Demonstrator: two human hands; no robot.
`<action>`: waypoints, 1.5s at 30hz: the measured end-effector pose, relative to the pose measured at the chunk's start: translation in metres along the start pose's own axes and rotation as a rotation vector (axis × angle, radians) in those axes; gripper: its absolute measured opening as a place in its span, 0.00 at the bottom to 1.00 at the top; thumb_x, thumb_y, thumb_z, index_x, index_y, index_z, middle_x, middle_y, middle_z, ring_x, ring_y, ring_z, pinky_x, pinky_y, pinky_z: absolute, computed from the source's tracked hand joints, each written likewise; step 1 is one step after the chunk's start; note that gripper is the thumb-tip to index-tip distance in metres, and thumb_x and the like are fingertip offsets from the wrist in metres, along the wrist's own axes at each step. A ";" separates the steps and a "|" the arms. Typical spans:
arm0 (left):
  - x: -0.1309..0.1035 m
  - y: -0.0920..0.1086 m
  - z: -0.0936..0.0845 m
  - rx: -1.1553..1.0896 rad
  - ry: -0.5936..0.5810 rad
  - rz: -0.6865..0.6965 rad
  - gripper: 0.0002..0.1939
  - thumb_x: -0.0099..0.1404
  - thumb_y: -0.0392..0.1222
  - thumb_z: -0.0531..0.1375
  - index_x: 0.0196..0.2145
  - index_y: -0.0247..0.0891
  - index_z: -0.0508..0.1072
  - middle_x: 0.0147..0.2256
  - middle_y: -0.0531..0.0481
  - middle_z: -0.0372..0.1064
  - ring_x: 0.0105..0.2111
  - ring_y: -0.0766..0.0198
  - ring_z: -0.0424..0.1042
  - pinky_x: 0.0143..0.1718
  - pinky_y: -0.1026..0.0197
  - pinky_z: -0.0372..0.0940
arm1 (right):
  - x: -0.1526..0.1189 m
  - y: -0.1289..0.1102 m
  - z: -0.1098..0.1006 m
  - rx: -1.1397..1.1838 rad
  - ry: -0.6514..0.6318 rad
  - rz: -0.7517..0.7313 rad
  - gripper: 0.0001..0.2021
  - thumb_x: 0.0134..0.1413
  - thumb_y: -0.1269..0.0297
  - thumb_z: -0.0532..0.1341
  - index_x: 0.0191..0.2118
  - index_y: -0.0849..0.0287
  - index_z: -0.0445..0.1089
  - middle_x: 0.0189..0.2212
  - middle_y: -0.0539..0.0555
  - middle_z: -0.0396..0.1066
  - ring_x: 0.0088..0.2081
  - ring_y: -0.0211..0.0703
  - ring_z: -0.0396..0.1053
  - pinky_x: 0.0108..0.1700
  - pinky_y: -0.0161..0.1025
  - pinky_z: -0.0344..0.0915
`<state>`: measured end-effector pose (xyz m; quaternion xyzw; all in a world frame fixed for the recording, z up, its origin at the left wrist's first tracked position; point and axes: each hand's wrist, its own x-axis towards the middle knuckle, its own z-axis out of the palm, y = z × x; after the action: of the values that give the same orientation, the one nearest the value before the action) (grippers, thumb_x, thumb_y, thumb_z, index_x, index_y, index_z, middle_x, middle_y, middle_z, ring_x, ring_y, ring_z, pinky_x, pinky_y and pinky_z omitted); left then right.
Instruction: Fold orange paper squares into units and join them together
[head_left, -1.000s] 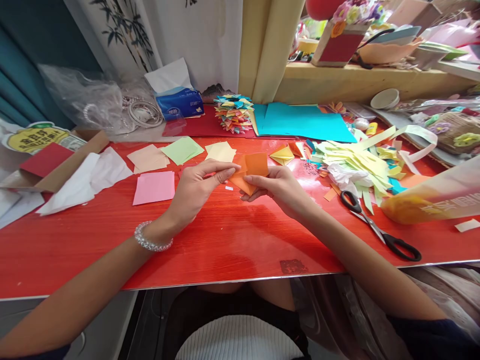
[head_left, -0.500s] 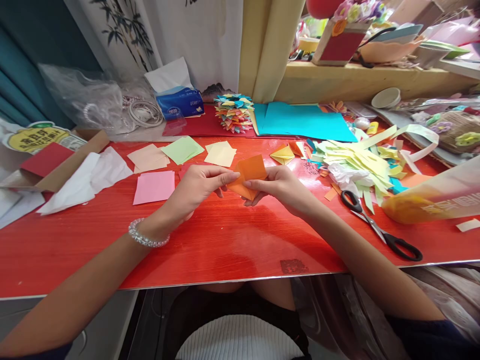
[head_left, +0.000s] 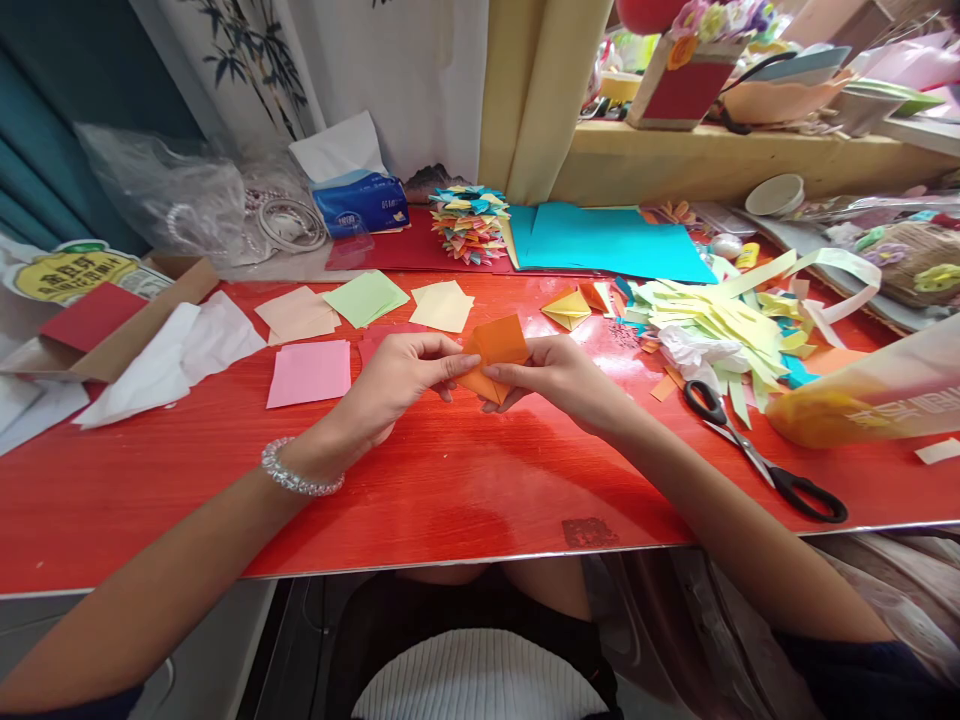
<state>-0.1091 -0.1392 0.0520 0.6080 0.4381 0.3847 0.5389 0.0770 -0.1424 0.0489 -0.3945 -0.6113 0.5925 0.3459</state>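
Observation:
An orange sheet of paper (head_left: 501, 342), partly folded, is held above the red table (head_left: 450, 500). My left hand (head_left: 411, 378) pinches its left edge between thumb and fingers. On the opposite side my right hand (head_left: 546, 374) grips it, the thumb pressed on its front. The fingertips behind the paper are partly hidden. Just beyond my right hand lie folded yellow and orange paper pieces (head_left: 568, 309). Stacks of pink paper (head_left: 309, 375), peach paper (head_left: 298, 316), green paper (head_left: 366, 298) and cream paper (head_left: 442, 306) are spread around my left hand.
Black-handled scissors (head_left: 761, 460) lie to the right, beside a heap of paper strips (head_left: 705, 320). At the back are blue sheets (head_left: 615, 243), a multicoloured folded-paper stack (head_left: 470, 228) and a tissue pack (head_left: 360, 205). A cardboard box (head_left: 150, 318) stands left.
The orange paper has tilted and dropped slightly, and its lower part looks more folded. Both hands keep their grip, with the left fingers shifted a little.

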 end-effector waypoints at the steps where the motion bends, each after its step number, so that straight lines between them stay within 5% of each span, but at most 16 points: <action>1: 0.000 0.000 0.000 0.000 -0.003 -0.007 0.13 0.54 0.49 0.65 0.23 0.35 0.74 0.23 0.52 0.66 0.22 0.70 0.62 0.26 0.66 0.60 | 0.000 0.000 0.000 -0.001 -0.001 0.005 0.13 0.48 0.58 0.65 0.34 0.66 0.74 0.29 0.55 0.75 0.27 0.40 0.74 0.32 0.38 0.73; 14: 0.006 0.001 -0.008 0.027 -0.113 -0.167 0.16 0.49 0.49 0.68 0.21 0.34 0.70 0.21 0.54 0.63 0.24 0.71 0.61 0.28 0.66 0.58 | 0.002 0.004 -0.001 -0.078 -0.016 0.017 0.11 0.52 0.61 0.62 0.34 0.67 0.71 0.31 0.57 0.74 0.29 0.41 0.75 0.34 0.39 0.72; 26: 0.003 0.000 -0.005 0.107 -0.166 -0.123 0.14 0.53 0.48 0.66 0.23 0.35 0.69 0.23 0.55 0.63 0.27 0.69 0.62 0.30 0.65 0.56 | 0.003 0.009 0.003 -0.190 0.135 -0.081 0.13 0.55 0.58 0.60 0.32 0.65 0.70 0.27 0.52 0.70 0.28 0.35 0.67 0.29 0.34 0.63; 32: 0.003 0.000 -0.003 0.152 -0.011 0.028 0.12 0.58 0.48 0.62 0.28 0.35 0.72 0.27 0.53 0.67 0.27 0.69 0.63 0.31 0.64 0.58 | 0.003 0.012 0.002 -0.133 0.096 -0.059 0.16 0.55 0.54 0.60 0.35 0.65 0.71 0.30 0.54 0.72 0.30 0.39 0.70 0.32 0.36 0.67; 37: 0.003 -0.005 -0.003 0.091 0.109 0.080 0.12 0.60 0.45 0.61 0.25 0.34 0.70 0.24 0.54 0.64 0.24 0.71 0.61 0.29 0.64 0.57 | 0.000 0.002 0.005 0.075 -0.077 0.058 0.17 0.49 0.55 0.66 0.39 0.63 0.71 0.35 0.56 0.74 0.34 0.41 0.74 0.37 0.37 0.72; 45: 0.002 -0.001 -0.003 -0.005 0.022 -0.006 0.11 0.57 0.45 0.63 0.23 0.34 0.71 0.24 0.54 0.64 0.23 0.71 0.61 0.28 0.65 0.59 | 0.002 0.007 0.000 0.042 -0.011 0.020 0.11 0.54 0.60 0.62 0.35 0.65 0.71 0.26 0.54 0.75 0.27 0.38 0.74 0.33 0.35 0.71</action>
<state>-0.1109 -0.1362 0.0516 0.6010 0.4449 0.3910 0.5367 0.0767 -0.1412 0.0422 -0.3898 -0.5966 0.6109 0.3449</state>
